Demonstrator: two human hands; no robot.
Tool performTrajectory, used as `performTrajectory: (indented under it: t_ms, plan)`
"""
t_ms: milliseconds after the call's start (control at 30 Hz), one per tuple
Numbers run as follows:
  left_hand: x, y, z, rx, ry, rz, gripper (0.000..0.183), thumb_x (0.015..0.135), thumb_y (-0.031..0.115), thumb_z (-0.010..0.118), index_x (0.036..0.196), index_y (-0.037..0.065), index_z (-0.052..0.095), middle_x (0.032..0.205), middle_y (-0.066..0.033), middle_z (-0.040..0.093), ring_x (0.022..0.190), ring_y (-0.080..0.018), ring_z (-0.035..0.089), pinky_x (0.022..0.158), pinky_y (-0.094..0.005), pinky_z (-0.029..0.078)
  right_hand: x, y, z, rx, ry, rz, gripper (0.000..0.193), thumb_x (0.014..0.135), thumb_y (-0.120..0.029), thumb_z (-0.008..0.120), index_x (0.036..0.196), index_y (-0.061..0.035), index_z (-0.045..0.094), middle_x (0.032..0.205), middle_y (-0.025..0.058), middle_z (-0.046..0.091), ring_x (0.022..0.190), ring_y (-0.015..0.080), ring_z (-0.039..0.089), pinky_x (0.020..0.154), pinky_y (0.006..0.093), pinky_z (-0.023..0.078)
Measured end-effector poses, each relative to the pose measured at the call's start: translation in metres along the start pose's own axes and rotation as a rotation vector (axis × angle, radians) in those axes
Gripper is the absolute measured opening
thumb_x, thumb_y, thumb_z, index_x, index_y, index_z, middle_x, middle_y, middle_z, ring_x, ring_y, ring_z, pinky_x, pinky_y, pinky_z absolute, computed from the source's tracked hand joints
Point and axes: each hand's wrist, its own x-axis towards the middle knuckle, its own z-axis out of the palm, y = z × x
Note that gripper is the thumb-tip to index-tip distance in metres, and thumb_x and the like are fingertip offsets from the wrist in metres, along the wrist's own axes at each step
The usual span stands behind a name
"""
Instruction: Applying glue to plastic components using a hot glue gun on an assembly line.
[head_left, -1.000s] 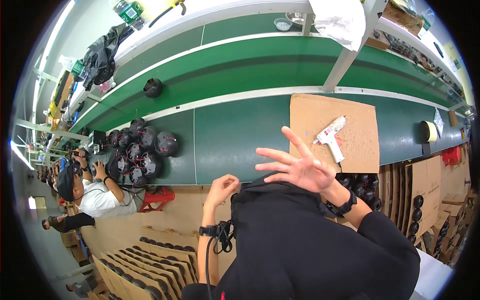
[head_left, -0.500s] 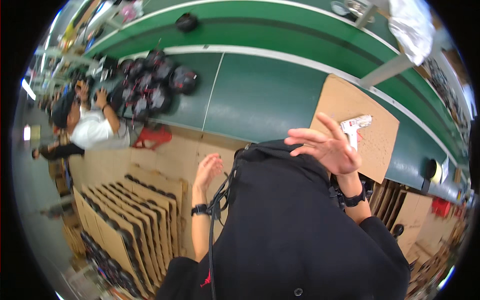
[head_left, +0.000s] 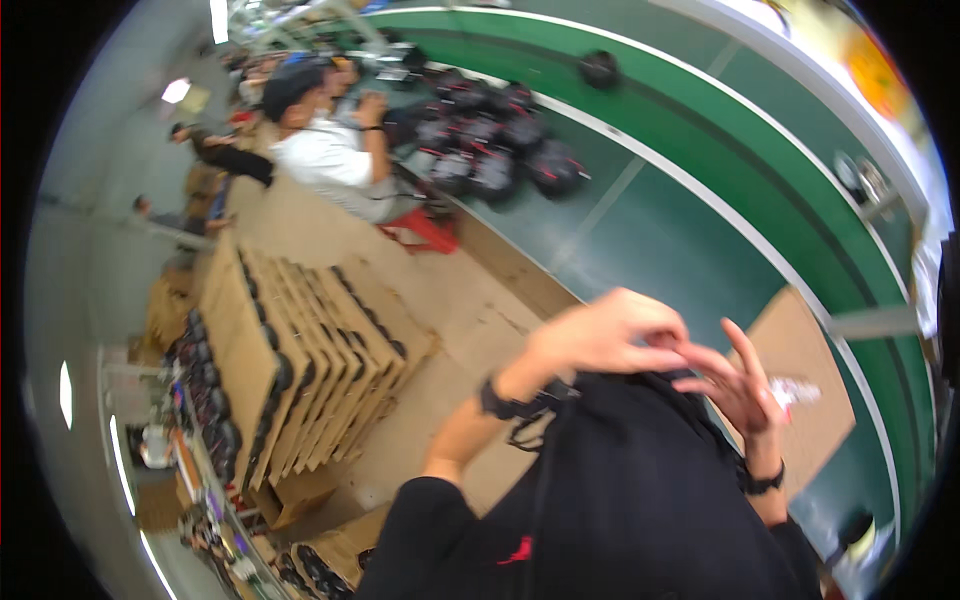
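Observation:
My left hand [head_left: 600, 335] and my right hand [head_left: 735, 385] meet in front of my chest, above my black top [head_left: 620, 500]. The fingers of both are loosely curled and touch each other; I see nothing held in either. Each wrist carries a black band. Behind my right hand a white glue gun [head_left: 795, 392] lies on a brown cardboard sheet [head_left: 800, 350] on the green workbench [head_left: 650, 230].
Several black round parts [head_left: 490, 140] are piled on the bench at the far left. A person in a white shirt [head_left: 325, 160] sits there on a red stool [head_left: 425, 230]. Upright cardboard trays holding black parts [head_left: 290, 370] stand on the floor at my left.
The view has swung to the left and tilted. My left hand rose from my side to meet my right hand, which drew back from the cardboard sheet toward my chest.

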Motion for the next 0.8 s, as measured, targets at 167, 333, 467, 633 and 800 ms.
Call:
performTrajectory:
  t_ms: [167, 333, 467, 633, 800]
  plan:
    - [0.011, 0.014, 0.021, 0.275, 0.224, 0.135, 0.027, 0.088, 0.028, 0.075, 0.086, 0.003, 0.064, 0.075, -0.0105, 0.062, 0.071, -0.0276, 0.063, 0.065, -0.0385, 0.051, -0.010, 0.014, -0.024, 0.271, -0.148, -0.180, 0.087, 0.099, -0.054, 0.049, 0.162, -0.0195, 0.000, 0.154, 0.0401, 0.026, 0.143, 0.0498, 0.033, 0.107, 0.0659, 0.037]
    - [0.025, 0.013, 0.039, 0.448, 0.203, 0.236, 0.030, 0.090, 0.026, 0.070, 0.076, 0.004, 0.054, 0.073, -0.0097, 0.053, 0.071, -0.0300, 0.057, 0.062, -0.0424, 0.048, -0.010, 0.025, -0.028, 0.264, -0.229, -0.209, 0.081, 0.101, -0.050, 0.049, 0.163, -0.0217, 0.004, 0.158, 0.0332, 0.025, 0.145, 0.0494, 0.029, 0.106, 0.0690, 0.038]
    - [0.028, 0.009, 0.046, 0.516, 0.190, 0.247, 0.027, 0.091, 0.023, 0.067, 0.079, 0.003, 0.053, 0.074, -0.0104, 0.051, 0.071, -0.0303, 0.055, 0.062, -0.0428, 0.047, -0.013, 0.025, -0.033, 0.292, -0.277, -0.244, 0.082, 0.098, -0.046, 0.055, 0.162, -0.0167, 0.012, 0.160, 0.0294, 0.023, 0.148, 0.0463, 0.026, 0.109, 0.0712, 0.031]
    - [0.039, 0.004, 0.047, 0.270, 0.142, 0.249, 0.016, 0.095, 0.015, 0.062, 0.095, 0.000, 0.058, 0.083, -0.0131, 0.056, 0.078, -0.0330, 0.059, 0.069, -0.0418, 0.049, -0.027, 0.018, -0.030, 0.166, -0.130, -0.263, 0.080, 0.096, -0.043, 0.058, 0.160, -0.0138, 0.021, 0.158, 0.0341, 0.025, 0.147, 0.0493, 0.026, 0.111, 0.0682, 0.031]
    - [0.047, 0.003, 0.045, 0.275, -0.013, 0.201, 0.014, 0.093, 0.014, 0.066, 0.093, 0.000, 0.063, 0.082, -0.0129, 0.062, 0.077, -0.0326, 0.063, 0.069, -0.0405, 0.051, -0.037, 0.014, -0.029, 0.202, -0.055, -0.244, 0.079, 0.095, -0.038, 0.056, 0.157, -0.0020, 0.023, 0.153, 0.0332, 0.034, 0.145, 0.0455, 0.032, 0.113, 0.0636, 0.033]
